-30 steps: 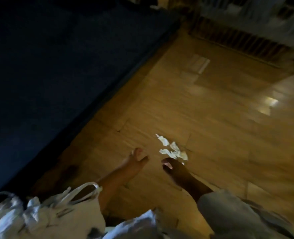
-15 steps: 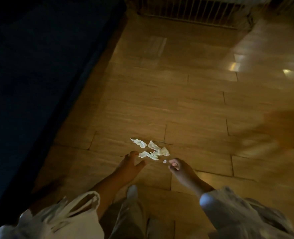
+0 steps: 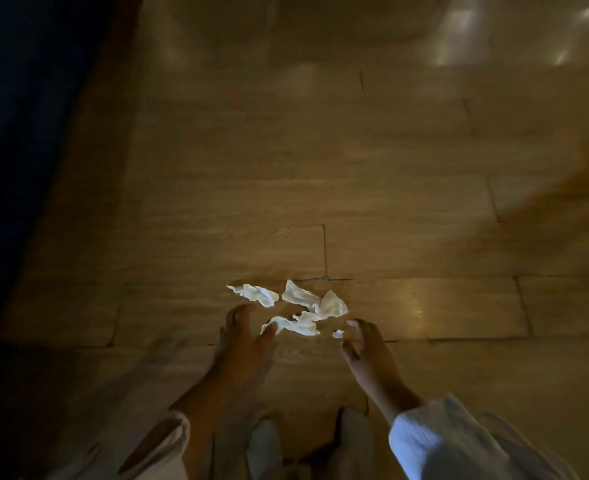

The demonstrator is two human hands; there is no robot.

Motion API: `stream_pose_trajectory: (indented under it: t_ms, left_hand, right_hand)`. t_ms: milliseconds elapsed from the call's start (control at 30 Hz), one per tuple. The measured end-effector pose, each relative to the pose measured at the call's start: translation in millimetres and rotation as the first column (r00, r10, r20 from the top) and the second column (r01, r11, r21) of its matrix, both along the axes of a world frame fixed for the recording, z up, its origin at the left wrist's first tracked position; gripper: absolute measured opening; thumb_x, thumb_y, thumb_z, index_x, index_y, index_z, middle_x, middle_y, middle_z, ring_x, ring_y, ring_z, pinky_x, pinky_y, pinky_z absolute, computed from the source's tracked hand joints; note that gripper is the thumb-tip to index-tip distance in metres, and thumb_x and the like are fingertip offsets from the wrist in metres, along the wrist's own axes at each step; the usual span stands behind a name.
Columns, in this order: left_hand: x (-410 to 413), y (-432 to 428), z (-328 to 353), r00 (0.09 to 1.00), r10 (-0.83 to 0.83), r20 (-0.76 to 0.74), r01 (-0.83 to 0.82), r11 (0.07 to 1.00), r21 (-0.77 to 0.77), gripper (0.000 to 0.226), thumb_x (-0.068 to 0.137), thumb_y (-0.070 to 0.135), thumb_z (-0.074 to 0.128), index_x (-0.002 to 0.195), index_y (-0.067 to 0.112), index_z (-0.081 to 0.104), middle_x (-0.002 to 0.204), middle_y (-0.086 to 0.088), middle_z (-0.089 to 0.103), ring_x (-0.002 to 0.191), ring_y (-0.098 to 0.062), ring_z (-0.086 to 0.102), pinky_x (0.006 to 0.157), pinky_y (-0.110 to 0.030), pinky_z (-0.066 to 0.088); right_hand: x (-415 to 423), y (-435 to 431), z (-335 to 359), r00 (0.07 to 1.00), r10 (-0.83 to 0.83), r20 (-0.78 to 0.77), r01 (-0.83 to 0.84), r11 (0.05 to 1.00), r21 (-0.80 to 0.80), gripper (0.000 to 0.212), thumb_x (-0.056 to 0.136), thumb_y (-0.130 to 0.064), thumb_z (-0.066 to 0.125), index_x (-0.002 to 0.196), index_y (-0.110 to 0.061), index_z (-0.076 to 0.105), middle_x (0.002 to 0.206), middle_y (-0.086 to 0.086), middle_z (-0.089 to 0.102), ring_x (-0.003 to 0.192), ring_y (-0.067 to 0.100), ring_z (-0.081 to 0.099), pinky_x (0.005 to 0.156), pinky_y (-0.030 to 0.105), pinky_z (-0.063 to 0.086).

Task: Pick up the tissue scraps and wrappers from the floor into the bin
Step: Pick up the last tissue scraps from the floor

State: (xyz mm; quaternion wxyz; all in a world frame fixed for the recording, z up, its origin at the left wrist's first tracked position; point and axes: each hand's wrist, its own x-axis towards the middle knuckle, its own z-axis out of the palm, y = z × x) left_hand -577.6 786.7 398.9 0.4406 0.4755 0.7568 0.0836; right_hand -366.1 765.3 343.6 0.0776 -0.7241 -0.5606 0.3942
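both hands' grip loose and empty, left hand (image 3: 243, 337) and right hand (image 3: 367, 351) flanking tissue scraps (image 3: 296, 308) on floor (image 3: 407, 209)

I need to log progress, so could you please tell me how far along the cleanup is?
Nothing looks done yet: the tissue scraps lie on the wooden floor. In hand: the left hand and right hand reach toward them, open, holding nothing. Left: gathering every scrap and binning it; no bin is in view.
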Motion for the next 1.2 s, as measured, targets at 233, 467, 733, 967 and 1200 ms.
stream_pose_trajectory:
  t_ms: [233,467,733,967,1200]
  left_hand:
    - [-6,53,-253,0.963,-0.089,-0.255,0.106,0.993,0.057,0.119,0.056,0.072,0.068,0.148,0.023,0.01,0.158,-0.008,0.001,0.145,-0.034,0.001,0.115,-0.052,0.011]
    - [36,49,-400,0.911,-0.33,-0.247,0.306,0.943,-0.133,0.124,0.037,0.097,0.045,0.144,0.042,0.015,0.158,-0.003,-0.014,0.142,-0.035,-0.022,0.114,-0.061,-0.004]
    - [28,-10,-394,0.938,-0.051,-0.342,0.136,0.964,0.229,0.044,0.085,0.034,0.041,0.112,0.004,0.058,0.107,-0.023,0.064,0.098,-0.044,0.06,0.085,-0.053,0.047]
    - [-37,28,-383,0.89,0.287,-0.355,-0.196,0.942,0.272,0.068,0.079,0.051,0.031,0.137,0.017,0.042,0.134,-0.021,0.047,0.123,-0.042,0.04,0.101,-0.055,0.031]
    - [-69,87,-395,0.845,0.153,-0.512,-0.074,0.982,0.171,0.069,0.076,0.048,0.068,0.13,0.01,0.046,0.129,-0.024,0.044,0.12,-0.041,0.04,0.097,-0.051,0.035]
  right_hand:
    - [23,27,-231,0.995,-0.093,0.033,0.089,0.991,0.098,0.054,0.088,-0.029,0.058,0.135,-0.009,0.041,0.137,0.013,0.044,0.125,0.027,0.044,0.102,0.039,0.042]
    - [39,26,-323,0.969,-0.24,0.053,0.223,0.95,0.219,0.071,0.085,-0.039,0.055,0.143,-0.008,0.028,0.151,0.015,0.028,0.141,0.031,0.023,0.114,0.052,0.024]
    - [15,12,-347,0.968,0.229,0.102,-0.238,0.967,0.095,0.107,0.059,-0.09,0.029,0.132,-0.045,-0.035,0.152,0.0,-0.023,0.14,0.027,-0.021,0.114,0.053,-0.008]
    - [-32,47,-365,0.919,0.346,0.188,-0.387,0.881,0.271,0.089,0.069,-0.085,0.028,0.142,-0.049,-0.007,0.157,0.009,-0.001,0.142,0.041,-0.005,0.108,0.064,-0.001]
    - [-75,47,-382,0.675,0.677,0.293,-0.717,0.507,0.478,0.063,0.068,-0.047,0.069,0.124,-0.033,0.045,0.141,0.006,0.04,0.133,0.031,0.037,0.102,0.062,0.029]
